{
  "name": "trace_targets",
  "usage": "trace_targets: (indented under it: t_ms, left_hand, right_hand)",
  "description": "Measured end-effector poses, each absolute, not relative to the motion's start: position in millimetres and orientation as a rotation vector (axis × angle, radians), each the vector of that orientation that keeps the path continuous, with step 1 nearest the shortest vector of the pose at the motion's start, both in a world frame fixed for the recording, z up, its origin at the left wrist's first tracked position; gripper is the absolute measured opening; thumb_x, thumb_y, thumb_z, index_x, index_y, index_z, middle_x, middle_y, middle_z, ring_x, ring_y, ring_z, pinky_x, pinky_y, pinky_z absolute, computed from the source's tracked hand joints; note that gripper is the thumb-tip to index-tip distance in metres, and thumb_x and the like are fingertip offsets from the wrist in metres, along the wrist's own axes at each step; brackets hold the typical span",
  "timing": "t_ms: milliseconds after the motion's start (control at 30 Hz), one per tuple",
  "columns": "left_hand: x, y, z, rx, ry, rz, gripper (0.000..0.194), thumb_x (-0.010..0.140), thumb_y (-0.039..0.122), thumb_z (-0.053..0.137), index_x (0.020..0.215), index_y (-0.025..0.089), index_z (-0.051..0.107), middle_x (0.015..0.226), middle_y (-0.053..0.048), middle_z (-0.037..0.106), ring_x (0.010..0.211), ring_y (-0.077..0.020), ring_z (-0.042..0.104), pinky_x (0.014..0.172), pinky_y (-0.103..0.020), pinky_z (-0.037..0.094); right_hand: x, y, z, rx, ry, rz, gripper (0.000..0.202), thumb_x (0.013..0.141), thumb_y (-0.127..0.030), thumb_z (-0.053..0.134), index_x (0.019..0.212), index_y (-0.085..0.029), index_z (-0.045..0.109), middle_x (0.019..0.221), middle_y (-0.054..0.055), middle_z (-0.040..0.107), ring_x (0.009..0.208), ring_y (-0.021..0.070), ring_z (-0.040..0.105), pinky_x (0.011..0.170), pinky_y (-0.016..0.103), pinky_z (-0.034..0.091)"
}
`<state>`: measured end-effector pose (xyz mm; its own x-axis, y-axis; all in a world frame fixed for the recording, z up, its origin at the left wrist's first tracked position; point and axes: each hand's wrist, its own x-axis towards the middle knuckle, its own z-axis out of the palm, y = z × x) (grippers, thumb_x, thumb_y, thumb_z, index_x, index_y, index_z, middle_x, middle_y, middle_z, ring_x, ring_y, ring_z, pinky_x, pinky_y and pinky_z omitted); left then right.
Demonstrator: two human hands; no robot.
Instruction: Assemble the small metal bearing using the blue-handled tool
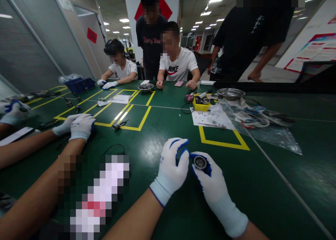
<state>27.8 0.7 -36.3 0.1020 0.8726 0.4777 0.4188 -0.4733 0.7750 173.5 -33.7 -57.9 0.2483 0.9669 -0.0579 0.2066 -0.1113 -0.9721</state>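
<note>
My right hand [214,184], in a white glove with blue palm and fingertips, is wrapped round a round metal part [200,162]. The part's circular end faces up towards me, with a pale rim and a darker centre. Just left of it, my left hand [172,166] wears the same kind of glove. Its fingers are curved and a gap shows between thumb and fingertips, with nothing visible in it. The left fingertips are close to the right hand's fingers, over the green table [147,198].
Yellow tape [223,142] marks the table. Beyond are a yellow bin [201,105], a white sheet [210,120], a plastic bag [283,138] and metal bowls [231,93]. A metal tool-like part [120,125] lies ahead left. A co-worker's gloved hands [81,126] are at left; people are opposite.
</note>
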Motion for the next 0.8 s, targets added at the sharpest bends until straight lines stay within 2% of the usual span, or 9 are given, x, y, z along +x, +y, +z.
trace_targets:
  t_ms: [100, 167, 333, 500, 633, 800]
  left_hand:
    - [25, -5, -26, 2.129, 1.098, 1.318, 0.020, 0.094, 0.024, 0.061, 0.107, 0.022, 0.075, 0.104, -0.008, 0.071, 0.100, -0.0235, 0.068, 0.089, -0.039, 0.058]
    - [23, -6, -22, 2.221, 1.100, 1.211, 0.014, 0.093, 0.022, 0.064, 0.100, 0.022, 0.076, 0.096, -0.006, 0.070, 0.093, -0.0224, 0.067, 0.082, -0.037, 0.057]
    - [22, 2, -23, 2.321, 1.189, 1.046, 0.012, 0.091, 0.019, 0.069, 0.099, 0.023, 0.076, 0.096, -0.005, 0.070, 0.093, -0.0219, 0.065, 0.081, -0.036, 0.055]
    - [21, 5, -22, 2.422, 1.222, 0.984, 0.009, 0.093, 0.022, 0.067, 0.095, 0.023, 0.075, 0.096, -0.005, 0.069, 0.093, -0.0223, 0.064, 0.082, -0.038, 0.055]
    - [21, 2, -23, 2.469, 1.214, 0.925, 0.016, 0.095, 0.025, 0.064, 0.106, 0.024, 0.074, 0.103, -0.007, 0.070, 0.096, -0.0237, 0.064, 0.086, -0.040, 0.055]
    - [26, 2, -28, 2.501, 1.166, 0.812, 0.038, 0.096, 0.030, 0.060, 0.133, 0.022, 0.065, 0.120, -0.010, 0.069, 0.108, -0.0271, 0.063, 0.095, -0.044, 0.054]
  right_hand:
    - [174, -29, -47, -1.437, -1.239, 0.965, 0.024, 0.083, -0.039, 0.067, 0.101, -0.024, 0.074, 0.104, 0.007, 0.078, 0.102, 0.0312, 0.072, 0.092, 0.047, 0.058]
    - [174, -24, -41, -1.427, -1.319, 0.935, 0.016, 0.081, -0.036, 0.066, 0.092, -0.024, 0.071, 0.094, 0.006, 0.077, 0.092, 0.0291, 0.072, 0.087, 0.046, 0.059]
    - [168, -17, -35, -1.458, -1.363, 0.830, 0.008, 0.079, -0.028, 0.061, 0.084, -0.024, 0.067, 0.086, 0.005, 0.075, 0.085, 0.0279, 0.071, 0.082, 0.045, 0.059]
    - [169, -13, -35, -1.448, -1.480, 0.769, 0.010, 0.084, -0.031, 0.059, 0.080, -0.025, 0.066, 0.084, 0.006, 0.075, 0.084, 0.0285, 0.071, 0.082, 0.047, 0.060]
    - [187, 0, -40, -1.461, -1.724, 0.495, 0.008, 0.079, -0.029, 0.062, 0.079, -0.026, 0.069, 0.089, 0.007, 0.076, 0.095, 0.0317, 0.071, 0.100, 0.053, 0.052]
    - [206, 16, -54, -1.407, -1.770, 0.274, 0.019, 0.078, -0.030, 0.058, 0.090, -0.024, 0.072, 0.092, 0.009, 0.078, 0.096, 0.0337, 0.072, 0.099, 0.053, 0.051]
